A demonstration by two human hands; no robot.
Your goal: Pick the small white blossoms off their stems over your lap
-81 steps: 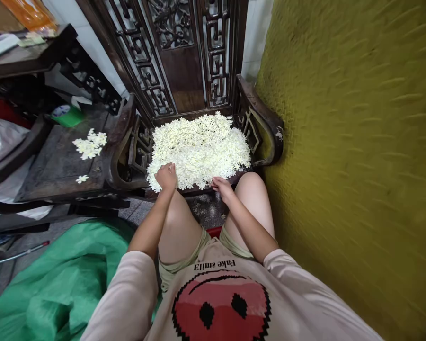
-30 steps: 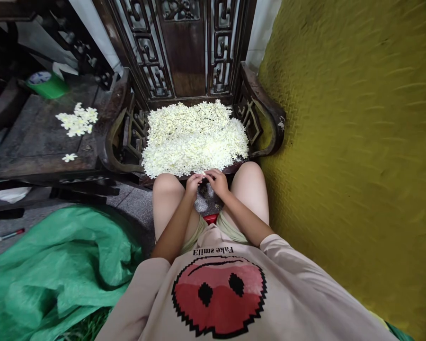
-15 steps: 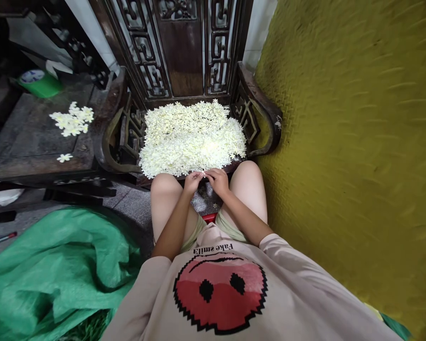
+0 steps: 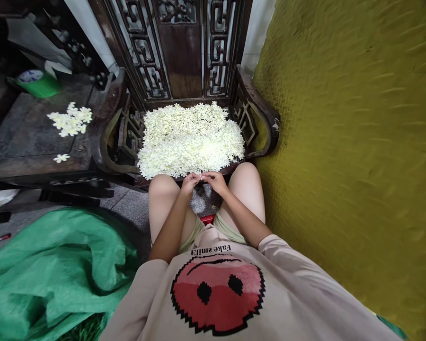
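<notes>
My left hand and my right hand meet above the gap between my knees, both closed in a pinch. Between their fingertips is a tiny whitish thing that looks like a small white flower, mostly covered by the fingers. Just beyond my hands, a thick layer of white flowers covers the seat of a dark carved wooden chair.
On a dark wooden seat at left lie a small cluster of white flowers, one separate flower and a green roll. Green sheeting spreads at lower left. A yellow textured surface rises at right.
Both hands have dipped very slightly, their fingertips still together. The whole view has shifted a little; the flowers and furniture look otherwise unchanged.
</notes>
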